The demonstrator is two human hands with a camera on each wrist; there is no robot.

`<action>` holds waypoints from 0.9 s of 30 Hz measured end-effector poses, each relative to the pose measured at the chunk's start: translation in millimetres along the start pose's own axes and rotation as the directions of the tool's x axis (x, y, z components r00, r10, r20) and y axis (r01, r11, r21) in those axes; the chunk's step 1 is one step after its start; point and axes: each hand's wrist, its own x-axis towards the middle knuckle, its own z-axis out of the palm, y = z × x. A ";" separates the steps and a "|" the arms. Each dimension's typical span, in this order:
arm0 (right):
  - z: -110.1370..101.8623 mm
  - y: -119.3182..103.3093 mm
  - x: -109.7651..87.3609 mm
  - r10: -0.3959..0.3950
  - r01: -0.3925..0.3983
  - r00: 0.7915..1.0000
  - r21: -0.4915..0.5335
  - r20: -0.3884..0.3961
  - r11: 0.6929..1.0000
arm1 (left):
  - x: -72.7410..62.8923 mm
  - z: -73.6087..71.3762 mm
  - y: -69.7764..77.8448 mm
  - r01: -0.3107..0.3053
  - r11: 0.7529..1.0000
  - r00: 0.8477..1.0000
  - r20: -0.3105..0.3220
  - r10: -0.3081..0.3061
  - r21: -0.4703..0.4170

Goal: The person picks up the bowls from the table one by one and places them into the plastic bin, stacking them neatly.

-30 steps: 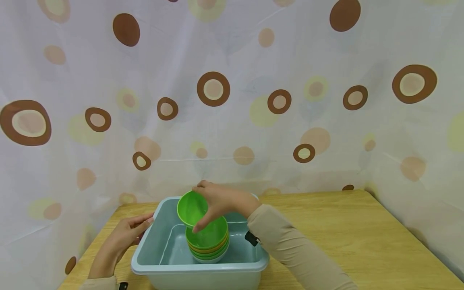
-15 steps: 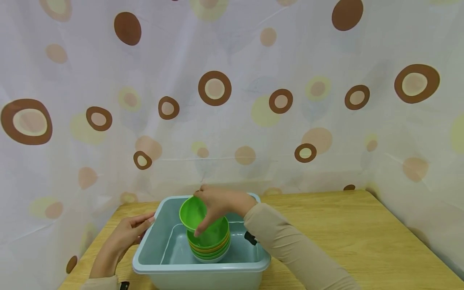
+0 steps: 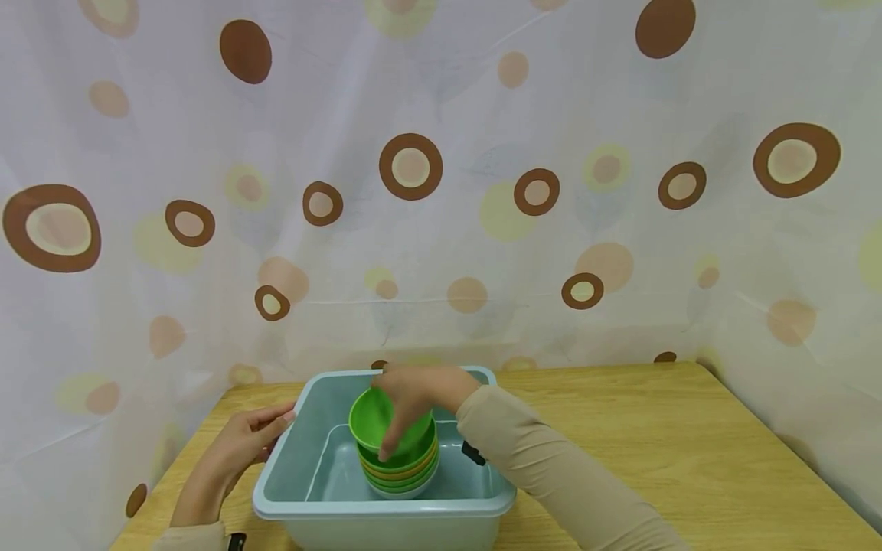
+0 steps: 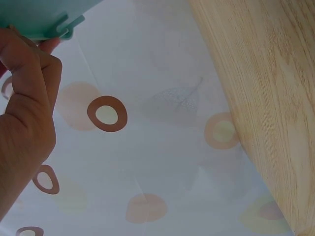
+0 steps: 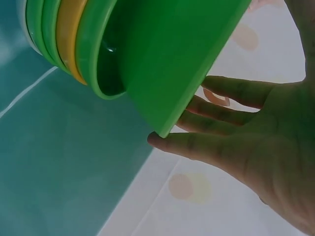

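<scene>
A light-blue plastic basin (image 3: pixel 379 508) stands on the table, with a stack of nested bowls (image 3: pixel 401 478) in it, mostly green with one yellow-orange and a pale one at the bottom. My right hand (image 3: pixel 420 394) grips a bright green bowl (image 3: pixel 372 419) by its rim, thumb on the near side. That bowl is tilted, its base dipping into the mouth of the stack's top bowl; the right wrist view shows its rim (image 5: pixel 197 81) slanting away from the stack. My left hand (image 3: pixel 237 451) holds the basin's left rim, fingers curled at its outer edge (image 4: pixel 66 32).
The wooden table (image 3: pixel 620 451) extends to the right of the basin. A white curtain (image 3: pixel 441 252) with brown, peach and yellow spots hangs behind the table and along both sides.
The right hand has lowered the green bowl and brought it slightly right, closer into the stack, with less tilt. The left hand has stayed at the basin rim.
</scene>
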 end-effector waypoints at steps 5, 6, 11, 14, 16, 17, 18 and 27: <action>4.4 1.2 2.7 -0.001 0.000 0.999 0.011 0.037 1.000 | -1.0 1.0 2.3 0.001 1.000 1.000 -0.002 -0.001 0.001; 5.2 1.4 3.2 -0.003 0.002 0.999 0.013 0.040 1.000 | -1.1 1.3 2.8 0.005 1.000 1.000 -0.007 -0.005 0.000; 8.1 1.4 4.5 0.000 0.000 0.999 0.002 0.045 1.000 | -0.6 1.6 4.9 0.007 1.000 1.000 -0.015 -0.007 0.003; 9.2 1.3 5.7 0.007 -0.006 0.999 -0.009 0.051 1.000 | -0.5 1.3 5.1 0.001 1.000 1.000 -0.016 -0.001 0.007; 9.8 1.2 6.1 0.008 -0.008 0.998 -0.013 0.055 1.000 | -0.5 1.1 4.9 -0.001 1.000 1.000 -0.017 0.001 0.009; 10.4 1.5 6.5 0.011 -0.011 0.998 -0.010 0.057 1.000 | -0.6 1.1 4.8 0.000 1.000 1.000 -0.017 0.001 0.008; 11.1 1.8 6.8 0.015 -0.015 0.998 -0.004 0.062 1.000 | -0.8 1.2 4.5 0.003 1.000 1.000 -0.018 -0.003 0.006; 16.8 3.5 6.9 0.022 -0.024 0.997 0.028 0.074 0.999 | -1.3 1.7 3.0 0.018 1.000 1.000 -0.023 -0.017 0.010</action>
